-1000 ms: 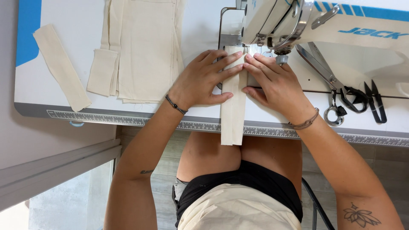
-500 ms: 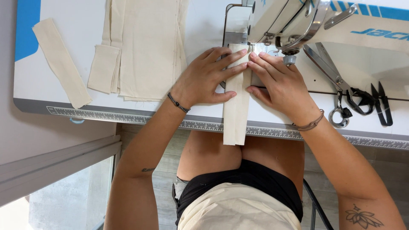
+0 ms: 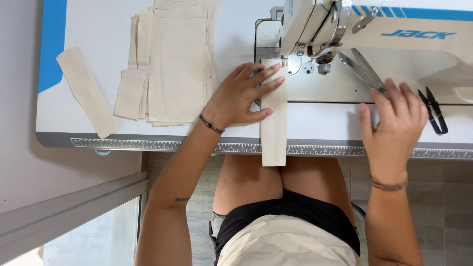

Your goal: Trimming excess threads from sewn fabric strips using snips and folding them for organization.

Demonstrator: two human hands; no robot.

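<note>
Your left hand [image 3: 241,96] lies flat and open on the strip [image 3: 274,118], fingers spread, pressing it to the table [image 3: 320,120] just in front of the machine [image 3: 345,29]. It pins the strip and does not grip it. Your right hand [image 3: 394,123] is also open, fingers stretched, and rests over the handles of the scissors [image 3: 362,71]; you cannot tell whether it already closes on them, as the hand hides the handles.

The strip runs with its long axis away from you: the far end goes under the head of the machine, the near end hangs over the table edge above your knees. The scissors lie to the right of the machine's needle, blades pointing toward it, so they are well apart from the strip, and the right hand is the nearer one. Small black snips [image 3: 433,113] lie just right of that hand.

Half a second ago both hands held the strip near the needle. Now the right hand has left it and moved to the scissors, while the left hand stays in place.

Left of the machine a stack of cloth pieces [image 3: 177,64] lies on the table, and one loose strip [image 3: 86,91] farther left.
</note>
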